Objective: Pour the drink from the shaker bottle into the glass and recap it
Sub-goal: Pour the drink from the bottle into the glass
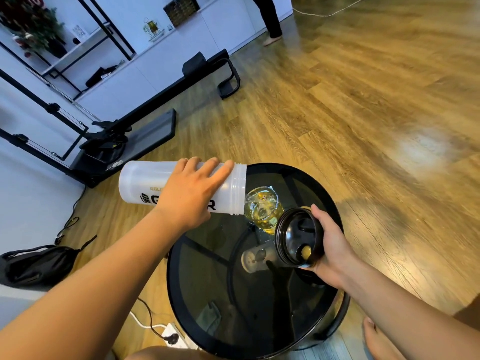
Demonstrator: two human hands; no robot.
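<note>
The left hand (193, 189) holds the shaker bottle (145, 185) tipped flat, its open mouth just over the glass (263, 210) on the round black table (327, 203). The right hand (328, 242) holds the black lid (298, 237), near the glass. The glass looks quite full, so more pouring could spill. The bottle could bump the glass over. Any drink left inside the bottle is hard to see.

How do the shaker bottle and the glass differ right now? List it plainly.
The shaker bottle lies tipped on its side in the left hand, off the table; the glass stands upright on the round table. The bottle is frosted white with black lettering and looks empty; the glass is clear and holds amber drink. The bottle is far larger. Both are open-topped.
</note>
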